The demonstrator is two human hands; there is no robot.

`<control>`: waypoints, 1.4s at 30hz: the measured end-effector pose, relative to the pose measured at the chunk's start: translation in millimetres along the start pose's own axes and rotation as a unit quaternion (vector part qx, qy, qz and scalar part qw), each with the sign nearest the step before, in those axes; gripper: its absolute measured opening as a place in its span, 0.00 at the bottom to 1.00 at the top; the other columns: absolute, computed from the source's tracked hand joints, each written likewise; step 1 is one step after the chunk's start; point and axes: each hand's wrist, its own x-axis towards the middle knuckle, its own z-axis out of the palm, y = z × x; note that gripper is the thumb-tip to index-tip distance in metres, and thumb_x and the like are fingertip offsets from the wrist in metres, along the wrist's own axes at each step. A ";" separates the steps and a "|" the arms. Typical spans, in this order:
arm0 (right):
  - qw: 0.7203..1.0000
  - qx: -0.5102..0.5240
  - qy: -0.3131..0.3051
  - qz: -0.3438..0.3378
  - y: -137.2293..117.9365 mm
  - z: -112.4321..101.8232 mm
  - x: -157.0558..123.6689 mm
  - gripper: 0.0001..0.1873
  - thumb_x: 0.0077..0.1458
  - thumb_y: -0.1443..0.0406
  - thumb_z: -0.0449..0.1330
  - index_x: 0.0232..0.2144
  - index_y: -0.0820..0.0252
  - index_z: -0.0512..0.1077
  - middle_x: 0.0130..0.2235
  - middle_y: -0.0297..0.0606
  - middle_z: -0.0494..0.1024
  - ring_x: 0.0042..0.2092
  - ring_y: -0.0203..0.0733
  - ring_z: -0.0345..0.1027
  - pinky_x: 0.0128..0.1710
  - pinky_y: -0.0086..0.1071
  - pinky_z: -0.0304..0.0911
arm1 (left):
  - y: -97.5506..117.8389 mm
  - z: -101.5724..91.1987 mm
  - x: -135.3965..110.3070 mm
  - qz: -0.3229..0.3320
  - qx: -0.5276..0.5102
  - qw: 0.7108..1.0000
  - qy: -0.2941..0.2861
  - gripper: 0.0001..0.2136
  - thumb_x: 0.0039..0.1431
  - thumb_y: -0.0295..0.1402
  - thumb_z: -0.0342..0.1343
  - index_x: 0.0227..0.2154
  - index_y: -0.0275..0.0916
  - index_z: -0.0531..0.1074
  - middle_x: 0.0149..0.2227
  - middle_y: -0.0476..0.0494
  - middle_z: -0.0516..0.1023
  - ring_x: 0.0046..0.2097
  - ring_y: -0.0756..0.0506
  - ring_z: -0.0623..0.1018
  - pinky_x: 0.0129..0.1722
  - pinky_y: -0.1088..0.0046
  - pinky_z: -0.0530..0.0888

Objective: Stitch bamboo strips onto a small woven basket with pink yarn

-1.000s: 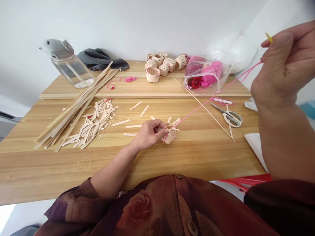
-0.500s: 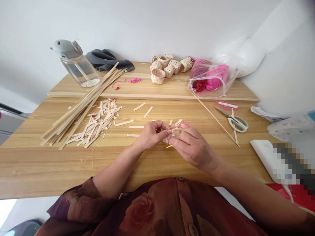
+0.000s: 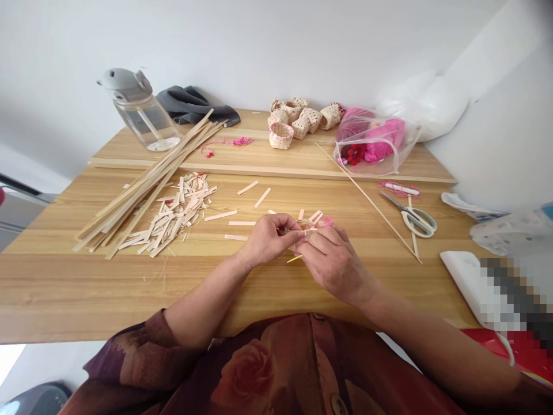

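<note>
My left hand (image 3: 271, 239) is closed, thumb and fingers pinching a small woven basket (image 3: 309, 231) of pale strips, mostly hidden between the hands. The fingers of my right hand (image 3: 334, 259) are bent and pressed against the other side of it. From under those right fingers pokes a thin yellow stick (image 3: 295, 259); whether they grip it or it is stuck in the weave I cannot tell. Just behind my right fingers a loop of pink yarn (image 3: 327, 221) shows. Several short cut strips (image 3: 242, 223) lie beside and behind my hands.
Long wooden strips (image 3: 147, 181) and a heap of scraps (image 3: 184, 210) lie left, near a water bottle (image 3: 144, 118). Small finished baskets (image 3: 281, 135) and a clear bag of pink yarn (image 3: 380, 141) stand behind. Scissors (image 3: 412, 214) and a long thin strip (image 3: 367, 199) lie right.
My right hand has shifted slightly inward, its fingers covering more of the basket. The yellow stick sticks out a little further left. My left hand keeps its hold.
</note>
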 end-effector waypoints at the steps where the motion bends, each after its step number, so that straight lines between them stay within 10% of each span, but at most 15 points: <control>1: 1.000 0.011 0.007 0.011 1.5 -1.7 0.7 0.08 0.62 0.69 0.58 0.32 0.59 0.77 0.30 0.38 0.73 0.40 0.45 0.62 0.51 0.40 0.58 | 0.6 0.0 -0.2 -0.001 0.003 1.000 0.001 0.12 0.53 0.39 0.63 0.28 0.33 0.75 0.22 0.52 0.71 0.24 0.54 0.63 0.23 0.78 0.60; 15: 0.997 -0.066 -0.006 0.037 -3.3 -12.5 -8.0 0.06 0.60 0.62 0.64 0.38 0.57 0.78 0.30 0.37 0.73 0.41 0.46 0.60 0.54 0.43 0.54 | -4.4 0.5 1.1 0.012 0.012 1.000 0.007 0.13 0.54 0.41 0.63 0.29 0.34 0.77 0.23 0.50 0.73 0.25 0.53 0.65 0.25 0.77 0.62; 23: 0.981 -0.105 0.009 0.162 -14.6 -5.5 -16.9 0.18 0.54 0.49 0.67 0.30 0.58 0.75 0.28 0.36 0.71 0.39 0.46 0.60 0.46 0.43 0.49 | -6.4 2.9 2.2 0.003 -0.021 0.999 0.026 0.13 0.53 0.42 0.65 0.28 0.34 0.76 0.24 0.49 0.74 0.25 0.53 0.67 0.24 0.77 0.62; 42: 0.984 -0.063 0.057 0.154 0.0 -32.2 -4.9 0.09 0.57 0.69 0.63 0.37 0.51 0.80 0.26 0.33 0.74 0.38 0.44 0.63 0.42 0.43 0.45 | -6.8 6.1 0.0 0.046 0.025 0.997 0.054 0.12 0.55 0.40 0.64 0.28 0.35 0.77 0.26 0.48 0.77 0.25 0.53 0.68 0.25 0.77 0.64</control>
